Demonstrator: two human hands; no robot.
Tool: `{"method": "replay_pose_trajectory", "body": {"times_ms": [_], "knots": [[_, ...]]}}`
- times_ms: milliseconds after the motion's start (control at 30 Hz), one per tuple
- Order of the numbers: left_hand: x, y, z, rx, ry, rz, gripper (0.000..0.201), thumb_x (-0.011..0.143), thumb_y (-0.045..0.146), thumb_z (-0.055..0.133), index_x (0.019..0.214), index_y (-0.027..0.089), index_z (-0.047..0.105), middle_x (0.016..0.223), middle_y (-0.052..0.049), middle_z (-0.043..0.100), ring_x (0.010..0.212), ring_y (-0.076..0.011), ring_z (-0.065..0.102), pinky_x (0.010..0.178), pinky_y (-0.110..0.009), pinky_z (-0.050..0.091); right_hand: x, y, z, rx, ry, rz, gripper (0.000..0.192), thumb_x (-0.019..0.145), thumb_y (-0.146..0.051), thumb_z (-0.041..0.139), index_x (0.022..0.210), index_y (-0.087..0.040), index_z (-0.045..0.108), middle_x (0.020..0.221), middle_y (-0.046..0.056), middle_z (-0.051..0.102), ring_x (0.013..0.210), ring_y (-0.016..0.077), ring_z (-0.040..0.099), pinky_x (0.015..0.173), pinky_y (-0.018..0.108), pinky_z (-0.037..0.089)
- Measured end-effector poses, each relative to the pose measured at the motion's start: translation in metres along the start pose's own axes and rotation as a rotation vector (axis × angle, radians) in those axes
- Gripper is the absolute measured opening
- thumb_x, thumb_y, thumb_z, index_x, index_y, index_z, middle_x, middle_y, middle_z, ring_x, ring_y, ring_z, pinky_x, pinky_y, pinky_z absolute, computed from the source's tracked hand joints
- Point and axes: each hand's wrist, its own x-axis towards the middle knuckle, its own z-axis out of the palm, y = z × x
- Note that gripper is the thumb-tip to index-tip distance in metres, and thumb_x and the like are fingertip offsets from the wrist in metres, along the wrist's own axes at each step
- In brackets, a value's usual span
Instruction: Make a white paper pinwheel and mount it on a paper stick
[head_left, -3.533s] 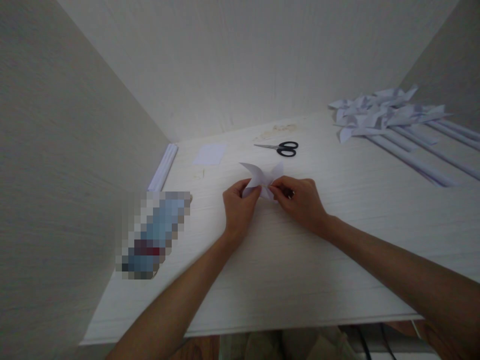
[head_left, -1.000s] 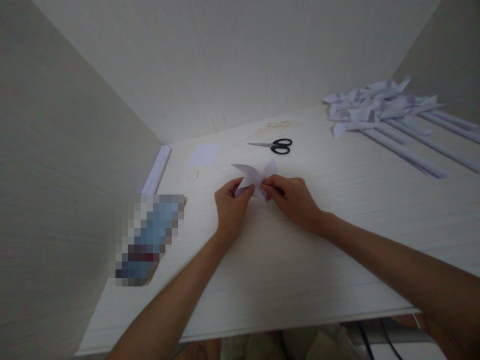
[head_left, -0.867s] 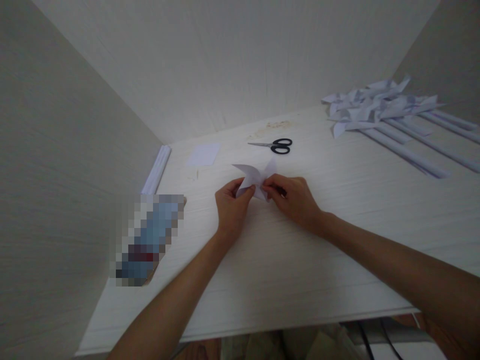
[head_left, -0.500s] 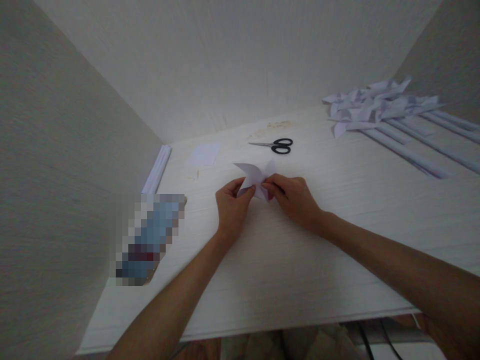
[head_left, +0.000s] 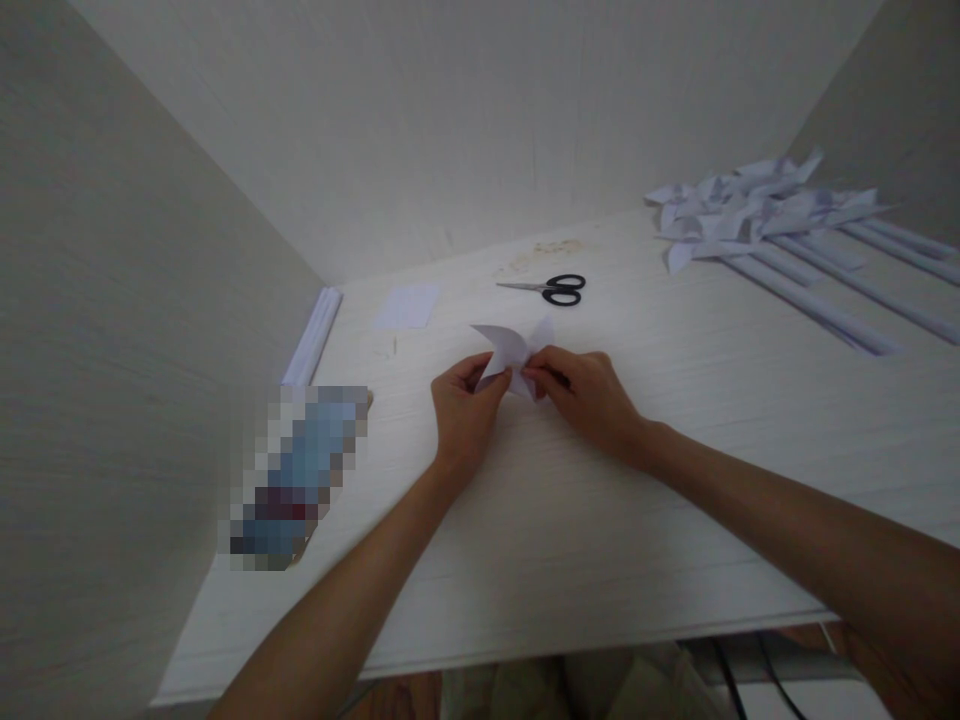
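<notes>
1. You are pinching a white folded paper pinwheel [head_left: 511, 352] between both hands, just above the middle of the white counter [head_left: 570, 500].
2. Your left hand [head_left: 463, 408] is closing thumb and fingers on the pinwheel's left lower edge; the hand is gripping the paper, not lying flat.
3. Your right hand [head_left: 586, 392] is closing on the pinwheel's right side, fingertips meeting the left hand's at the paper's centre. Two pointed blades are standing up above your fingers.
4. A pair of black-handled scissors [head_left: 546, 289] is lying flat on the counter beyond the pinwheel, blades pointing to your left, apart from both hands.
5. A small square paper sheet [head_left: 409, 305] is lying flat to the left of the scissors, near the back wall.
6. Rolled paper sticks [head_left: 313, 338] are lying along the left wall, at the counter's edge.
7. A pixelated blue object [head_left: 296, 478] is lying near the left wall, in front of those sticks; what it is cannot be told.
8. A heap of finished pinwheels on paper sticks [head_left: 772, 215] is lying at the far right of the counter, well apart from your hands.
</notes>
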Motion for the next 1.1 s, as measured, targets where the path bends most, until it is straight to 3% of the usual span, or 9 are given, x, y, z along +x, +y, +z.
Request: {"method": "replay_pose_trajectory", "body": {"times_ms": [167,533,867,1100], "knots": [[0.0003,-0.0008,-0.0005,0.003,-0.010,0.007,0.017,0.058,0.017,0.063,0.074,0.014,0.067,0.071,-0.003,0.068,0.062,-0.0134,0.060,0.059,-0.025,0.047,0.0009,-0.0012,-0.0008,0.004,0.000,0.005,0.024,0.084,-0.026,0.040,0.069,-0.016,0.056,0.058,0.000,0.060,0.053,0.0109,0.054,0.055,0.022,0.035],[-0.0004,0.0014,0.0006,0.016,-0.021,0.020,0.015,0.058,0.015,0.062,0.072,0.014,0.067,0.070,-0.003,0.067,0.062,-0.0136,0.060,0.059,-0.025,0.047,-0.0011,0.0011,0.0020,-0.035,0.059,-0.009,0.011,0.079,-0.020,0.048,0.076,-0.016,0.058,0.063,0.001,0.064,0.055,0.0118,0.058,0.056,0.021,0.037],[-0.0001,0.0003,-0.0007,0.033,-0.027,0.023,0.016,0.058,0.016,0.063,0.073,0.013,0.067,0.070,-0.002,0.067,0.062,-0.0132,0.059,0.058,-0.024,0.046,0.0015,-0.0008,-0.0013,-0.004,0.024,0.013,0.028,0.084,-0.026,0.041,0.063,-0.015,0.056,0.056,0.000,0.060,0.051,0.0100,0.052,0.054,0.021,0.034],[-0.0007,0.0012,-0.0003,0.048,-0.018,0.030,0.015,0.059,0.017,0.062,0.072,0.014,0.067,0.068,-0.002,0.067,0.060,-0.0127,0.058,0.056,-0.023,0.045,-0.0002,-0.0010,0.0003,0.025,0.031,0.001,0.009,0.080,-0.023,0.048,0.077,-0.017,0.054,0.062,-0.001,0.062,0.055,0.0110,0.056,0.054,0.021,0.036]]}}
